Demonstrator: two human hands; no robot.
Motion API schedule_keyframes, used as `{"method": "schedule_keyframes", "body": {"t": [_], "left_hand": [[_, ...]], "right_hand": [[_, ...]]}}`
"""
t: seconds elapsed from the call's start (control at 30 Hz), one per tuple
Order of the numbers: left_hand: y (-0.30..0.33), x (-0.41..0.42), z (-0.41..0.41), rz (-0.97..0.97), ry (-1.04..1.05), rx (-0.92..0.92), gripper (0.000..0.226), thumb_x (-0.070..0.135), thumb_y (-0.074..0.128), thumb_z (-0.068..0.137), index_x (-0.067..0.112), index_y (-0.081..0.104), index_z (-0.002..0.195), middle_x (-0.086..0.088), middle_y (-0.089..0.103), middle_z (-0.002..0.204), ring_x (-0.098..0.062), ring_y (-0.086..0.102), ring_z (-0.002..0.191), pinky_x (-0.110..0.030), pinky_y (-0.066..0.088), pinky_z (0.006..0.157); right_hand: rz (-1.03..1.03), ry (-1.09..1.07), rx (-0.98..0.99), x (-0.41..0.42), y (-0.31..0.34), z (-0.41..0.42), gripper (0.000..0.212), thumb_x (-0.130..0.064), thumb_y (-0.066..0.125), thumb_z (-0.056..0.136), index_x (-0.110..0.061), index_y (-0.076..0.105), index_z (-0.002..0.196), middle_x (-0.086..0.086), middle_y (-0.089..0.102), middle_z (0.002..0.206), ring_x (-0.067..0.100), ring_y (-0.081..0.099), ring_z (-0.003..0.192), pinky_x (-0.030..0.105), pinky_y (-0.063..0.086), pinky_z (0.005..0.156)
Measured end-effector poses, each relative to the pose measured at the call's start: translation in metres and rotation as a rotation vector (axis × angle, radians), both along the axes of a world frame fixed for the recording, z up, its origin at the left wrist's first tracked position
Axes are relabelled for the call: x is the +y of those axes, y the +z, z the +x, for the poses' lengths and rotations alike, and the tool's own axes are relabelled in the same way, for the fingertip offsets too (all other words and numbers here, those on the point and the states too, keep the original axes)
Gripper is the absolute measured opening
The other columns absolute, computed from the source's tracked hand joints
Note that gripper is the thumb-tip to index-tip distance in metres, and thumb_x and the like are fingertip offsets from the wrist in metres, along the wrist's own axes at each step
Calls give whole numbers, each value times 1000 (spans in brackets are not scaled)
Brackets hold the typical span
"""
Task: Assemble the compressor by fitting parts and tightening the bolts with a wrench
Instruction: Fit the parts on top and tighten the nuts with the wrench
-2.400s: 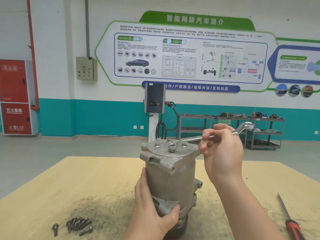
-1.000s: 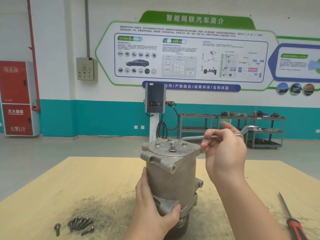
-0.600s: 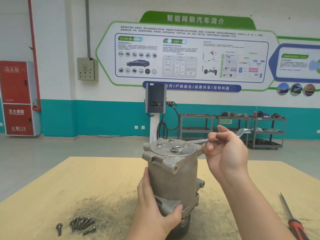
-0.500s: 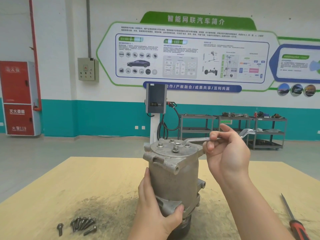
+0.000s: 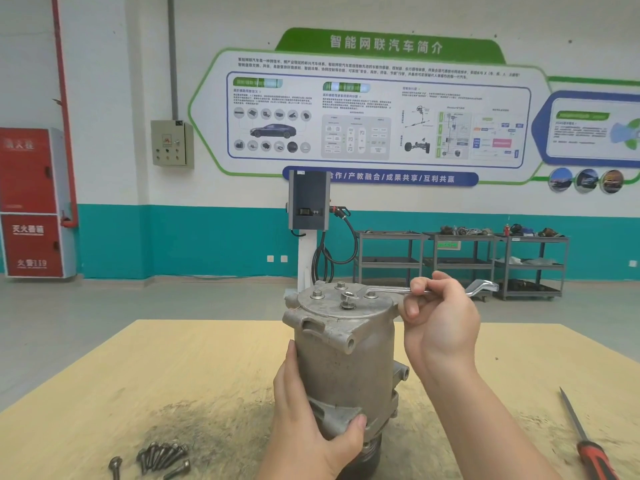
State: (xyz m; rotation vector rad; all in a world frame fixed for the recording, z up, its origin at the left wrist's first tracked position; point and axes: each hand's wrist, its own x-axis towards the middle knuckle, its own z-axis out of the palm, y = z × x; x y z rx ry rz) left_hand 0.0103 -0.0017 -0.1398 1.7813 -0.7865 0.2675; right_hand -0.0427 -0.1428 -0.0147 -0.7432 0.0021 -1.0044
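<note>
- The compressor (image 5: pixel 346 358) is stood upright on the wooden table (image 5: pixel 138 375), its long axis vertical and its bolted cover facing up.
- Its lower body is gripped by the left hand (image 5: pixel 311 420).
- The wrench (image 5: pixel 388 290) is held nearly level, pinched in the right hand (image 5: pixel 440 323), with its ring end seated on the front bolt (image 5: pixel 348 297) and its handle pointing right.

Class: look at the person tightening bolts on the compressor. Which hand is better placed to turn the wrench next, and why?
The right hand: it already grips the wrench, whose end sits on a top bolt. The left hand holds the compressor.
</note>
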Motion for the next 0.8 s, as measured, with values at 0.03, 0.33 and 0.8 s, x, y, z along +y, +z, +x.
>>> {"method": "schedule_keyframes", "body": {"t": [0.03, 0.33, 0.8], "left_hand": [[0, 0, 0, 2, 5, 1, 112, 58, 62, 59, 57, -33, 119, 35, -5, 126, 8, 9, 126, -19, 20, 110], [-2, -2, 1, 12, -1, 11, 112, 64, 62, 55, 66, -33, 115, 45, -3, 114, 11, 13, 123, -17, 22, 106], [-2, -1, -1, 1, 4, 28, 109, 70, 54, 50, 70, -34, 113, 41, 0, 124, 10, 15, 125, -17, 24, 108]], "right_hand": [[-10, -1, -4, 0, 1, 0, 20, 4, 29, 90, -12, 42, 94, 1, 52, 51, 15, 35, 37, 19, 30, 40], [-142, 94, 75, -2, 22, -16, 18, 4, 34, 91, -9, 46, 93, 3, 54, 53, 14, 44, 43, 22, 37, 42], [12, 8, 99, 1, 8, -6, 18, 3, 32, 91, -10, 42, 85, 4, 50, 55, 14, 34, 36, 21, 30, 39]]}}
